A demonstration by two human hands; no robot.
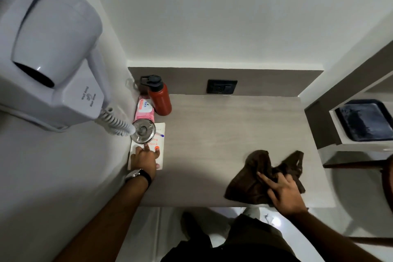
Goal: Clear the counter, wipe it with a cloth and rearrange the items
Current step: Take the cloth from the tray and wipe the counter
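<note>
Head view, looking down on a pale wood-grain counter. Left hand at about 8 o'clock of the counter, resting flat on a white book with orange title lettering; fingers spread apart and not gripping, index fingertip touching the rim of a round steel container that sits on the book's far end. A wristwatch with a dark strap is on that wrist. A small blue-tipped item on the book, just beside the steel container, is too small to identify.

At 10 o'clock, against the left wall: a pink wipes pack, and touching it on its right a red bottle with a black cap, upright in the corner.

Right hand at 5 o'clock near the front edge, fingers bunched in and clamped on a crumpled dark brown cloth that lies on the counter.

Middle of the counter bare. Black wall socket at 12 o'clock on the backsplash. White wall-mounted hair dryer with coiled cord at upper left. Dark blue tray on a shelf at 3 o'clock.
</note>
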